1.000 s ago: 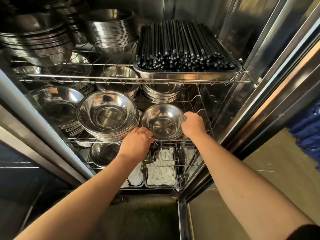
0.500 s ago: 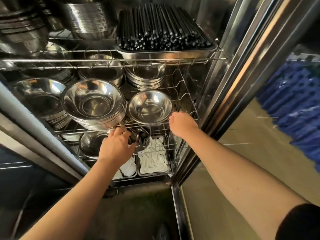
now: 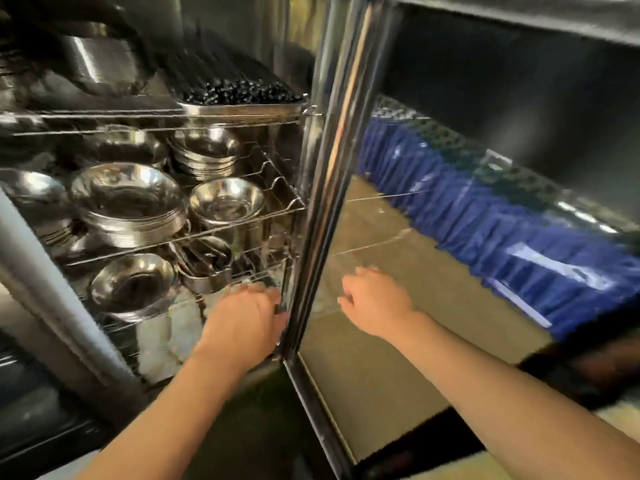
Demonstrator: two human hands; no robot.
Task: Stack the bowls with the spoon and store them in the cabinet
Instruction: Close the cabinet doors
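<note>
Reaching at the open cabinet (image 3: pixel 311 140), bowls shelved inside.
Our left hand (image 3: pixel 247 320) rests loosely curled at the lowest wire rack (image 3: pixel 242 282), gripping nothing we can see; our right hand (image 3: pixel 374 303) hangs half-open, empty. Small bowl (image 3: pixel 227 202) sits on the middle rack.

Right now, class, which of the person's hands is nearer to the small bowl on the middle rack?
Left. The left hand is below the small bowl, at the bottom rack's front; the right hand is outside, past the door frame.
</note>
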